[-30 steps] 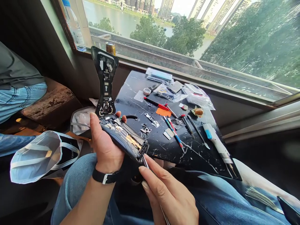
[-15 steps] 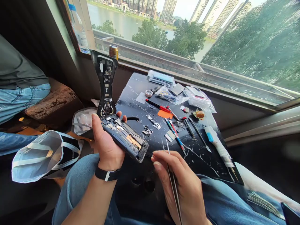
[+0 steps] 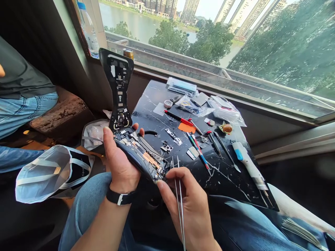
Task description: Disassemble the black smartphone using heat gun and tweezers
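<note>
My left hand (image 3: 119, 164) is shut around an opened smartphone (image 3: 141, 155), whose inner boards and flex cables lie bare. A long black internal cover (image 3: 119, 83) stands up from the phone's far end, and its lower end rests against the phone. My right hand (image 3: 190, 205) pinches slender metal tweezers (image 3: 179, 205) just beyond the phone's right end. Their upper tips stand apart and do not touch the phone. On the black marble-patterned board (image 3: 230, 183) beyond, small phone parts (image 3: 173, 136) lie loose.
Red and blue-handled screwdrivers (image 3: 180, 119), a white-and-blue soldering iron (image 3: 247, 166) and plastic bags (image 3: 225, 109) lie on the board. A seated person's jeans (image 3: 21, 115) show at left. A paper bag (image 3: 53, 172) sits near my left arm, and a window runs behind the board.
My right hand has moved up and left, next to the phone, with the tweezers now nearly upright. The phone has tilted slightly in my left hand, and the view has shifted a little.
</note>
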A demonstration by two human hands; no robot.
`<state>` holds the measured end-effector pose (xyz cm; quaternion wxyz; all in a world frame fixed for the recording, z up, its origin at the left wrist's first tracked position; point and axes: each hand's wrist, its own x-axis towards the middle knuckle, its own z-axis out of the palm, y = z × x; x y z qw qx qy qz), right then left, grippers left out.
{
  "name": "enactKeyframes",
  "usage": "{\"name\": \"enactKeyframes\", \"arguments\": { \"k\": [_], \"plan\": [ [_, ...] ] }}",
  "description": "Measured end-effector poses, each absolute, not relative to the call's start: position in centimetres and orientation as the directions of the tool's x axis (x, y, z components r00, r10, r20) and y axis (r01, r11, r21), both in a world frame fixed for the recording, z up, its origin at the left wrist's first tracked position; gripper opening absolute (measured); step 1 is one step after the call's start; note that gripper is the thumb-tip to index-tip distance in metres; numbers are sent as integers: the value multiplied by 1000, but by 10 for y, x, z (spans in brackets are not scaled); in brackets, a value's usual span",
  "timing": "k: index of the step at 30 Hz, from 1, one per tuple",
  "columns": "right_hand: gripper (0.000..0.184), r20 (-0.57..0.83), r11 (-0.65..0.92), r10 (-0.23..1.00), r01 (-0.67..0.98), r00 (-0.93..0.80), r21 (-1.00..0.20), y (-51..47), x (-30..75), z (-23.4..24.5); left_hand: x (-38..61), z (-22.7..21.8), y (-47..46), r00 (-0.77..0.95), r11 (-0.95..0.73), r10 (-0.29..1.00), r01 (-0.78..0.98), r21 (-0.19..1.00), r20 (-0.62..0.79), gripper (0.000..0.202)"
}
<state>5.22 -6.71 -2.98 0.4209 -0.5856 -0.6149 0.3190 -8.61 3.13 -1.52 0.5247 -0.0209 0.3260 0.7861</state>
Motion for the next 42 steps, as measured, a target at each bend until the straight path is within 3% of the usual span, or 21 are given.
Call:
{"name": "enactKeyframes", "arguments": {
  "k": [4, 8, 12, 15, 25, 35, 42],
  "plan": [
    [28, -171, -189, 969, 93, 177, -978, -75, 44, -39, -88, -18, 34, -449, -238, 807, -842, 483, -384, 54],
    [34, -269, -253, 952, -118, 144, -960, -78, 37, -36, -91, -22, 36, -406, -233, 838, -870, 434, -365, 53],
    [40, -396, -344, 915, -376, 71, -861, -78, 36, -30, -96, -23, 37, -357, -205, 862, -894, 398, -359, 52],
    [44, -423, -381, 906, -424, 6, -822, -77, 42, -32, -99, -22, 38, -320, -172, 872, -909, 381, -370, 54],
    [38, -290, -267, 941, -144, 177, -953, -47, 69, -29, -103, -26, 48, -363, -226, 878, -889, 397, -312, 54],
    [41, -212, -214, 930, -26, 301, -976, -9, 97, -30, -98, -25, 65, -420, -281, 872, -850, 446, -251, 47],
    [36, -20, -158, 911, 303, 412, -940, 2, 108, -41, -95, -19, 64, -436, -301, 873, -835, 460, -220, 49]
  ]
}}
